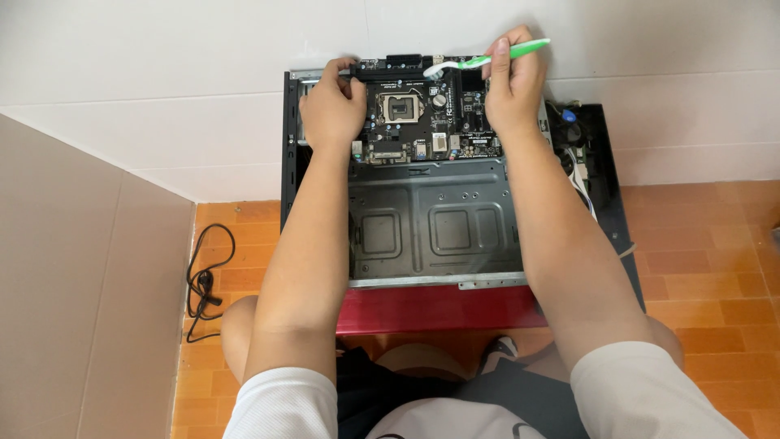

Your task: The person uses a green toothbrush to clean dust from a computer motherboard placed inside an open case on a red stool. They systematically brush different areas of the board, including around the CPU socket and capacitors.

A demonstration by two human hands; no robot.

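1. The toothbrush, green and white, lies level over the far edge of the motherboard; its bristle head points left and sits on or just above the board near the far connectors.
2. The right hand pinches the toothbrush handle between thumb and curled fingers, near the handle's middle, with the green tail sticking out to the right.
3. Judged by its look, the toothbrush is light and slightly springy, easy to steer from mid-handle. The motherboard is stiff but fragile, studded with small parts and an open processor socket, so its edges look the safest place to hold it.
4. The left hand is closed over the board's left far corner, fingers curled down on it.
5. The motherboard rests at the far end of an open computer case, whose grey metal tray lies bare nearer the person.
6. A bundle of wires sits in the right side of the case.
7. The case lies on an orange tiled floor against a white wall; a black cable is coiled to the left.
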